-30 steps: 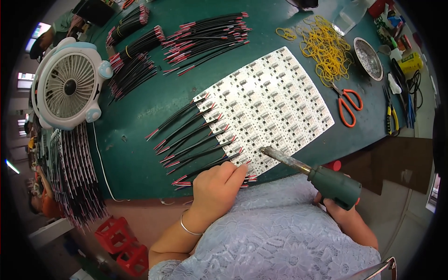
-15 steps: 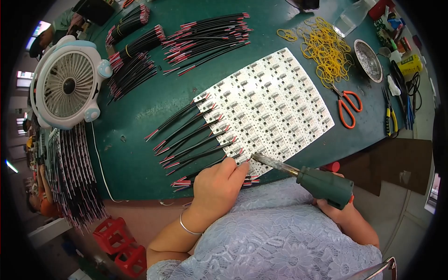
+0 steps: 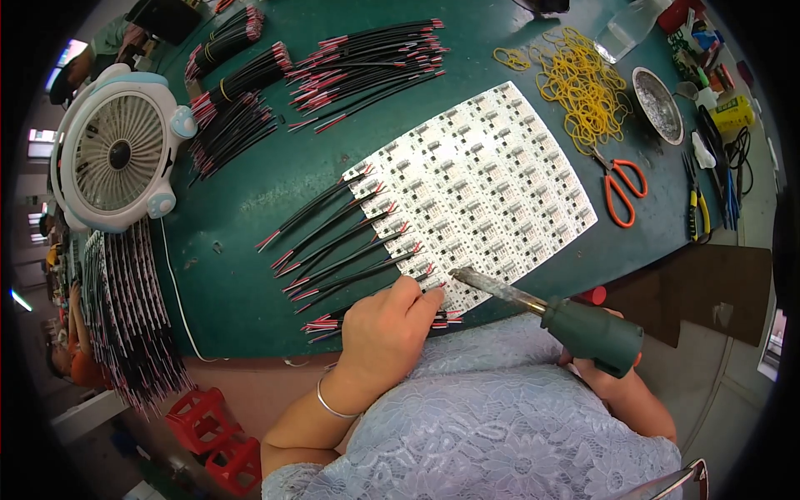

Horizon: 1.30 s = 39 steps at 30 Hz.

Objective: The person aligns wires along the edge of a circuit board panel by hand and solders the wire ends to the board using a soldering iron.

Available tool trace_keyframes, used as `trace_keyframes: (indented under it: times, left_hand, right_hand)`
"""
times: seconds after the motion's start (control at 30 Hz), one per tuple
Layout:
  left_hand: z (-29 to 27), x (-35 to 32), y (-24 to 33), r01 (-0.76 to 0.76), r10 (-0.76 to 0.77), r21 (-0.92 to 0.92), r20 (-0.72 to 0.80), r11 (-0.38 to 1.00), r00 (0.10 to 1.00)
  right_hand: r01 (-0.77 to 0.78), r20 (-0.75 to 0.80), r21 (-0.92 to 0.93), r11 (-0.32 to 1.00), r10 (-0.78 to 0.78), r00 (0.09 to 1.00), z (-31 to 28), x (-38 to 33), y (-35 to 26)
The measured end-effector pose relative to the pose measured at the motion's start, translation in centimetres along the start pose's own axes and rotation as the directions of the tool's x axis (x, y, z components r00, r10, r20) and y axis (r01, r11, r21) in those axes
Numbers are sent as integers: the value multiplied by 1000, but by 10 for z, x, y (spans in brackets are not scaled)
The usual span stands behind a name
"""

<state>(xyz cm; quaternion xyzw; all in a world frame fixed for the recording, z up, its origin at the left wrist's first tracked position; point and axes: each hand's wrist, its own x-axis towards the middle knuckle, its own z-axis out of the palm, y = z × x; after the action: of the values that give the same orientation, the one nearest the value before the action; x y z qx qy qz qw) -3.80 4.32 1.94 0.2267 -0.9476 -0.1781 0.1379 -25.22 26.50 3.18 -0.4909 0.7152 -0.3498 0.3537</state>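
Observation:
A white circuit-board panel [image 3: 487,171] with rows of small dark parts lies tilted on the green table. Along its left edge, several black cables [image 3: 315,215] with red and white wire ends reach onto the pads. My left hand [image 3: 385,327] is closed at the panel's lower left corner, pinching a black cable whose red end peeks out by the fingertips; most of it is hidden. In my right hand [image 3: 604,379], partly hidden behind the handle, is a green soldering iron [image 3: 593,335]. Its darkened tip is over the panel, just right of my left fingertips; contact cannot be made out.
More cable bundles [image 3: 367,71] lie at the back left, beside a white fan [image 3: 121,154]. Yellow rubber bands [image 3: 583,87], a metal bowl [image 3: 657,107], orange-handled cutters [image 3: 623,190] and yellow-black pliers [image 3: 697,208] lie to the right. Finished-looking strips [image 3: 129,308] hang at the left.
The soldering iron has shifted slightly right, its tip now a little farther from my left fingertips. My left hand keeps its pinch almost in place.

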Motion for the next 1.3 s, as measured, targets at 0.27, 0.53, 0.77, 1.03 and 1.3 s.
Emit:
trace_keyframes:
  times: [0.27,0.53,0.77,1.03,1.3]
  left_hand:
    - [3,0,-13,29,-28,-197,7,980,1000]
    - [2,2,-11,-45,41,-168,-27,985,999]
    - [-2,0,-2,17,-14,-61,58,998,998]
    - [-4,2,0,12,-8,-42,84,999,996]
    - [0,0,-4,17,-11,-180,36,984,999]
  right_hand:
    - [41,-20,42,998,-41,999,5,-11,12]
    - [141,-55,-39,989,-143,988,1,6,-9]
    - [159,-1,-81,984,-159,987,-2,11,-11]
    - [-92,18,54,994,91,996,1,-7,2]
    - [-224,-26,291,930,242,970,1,-11,2]
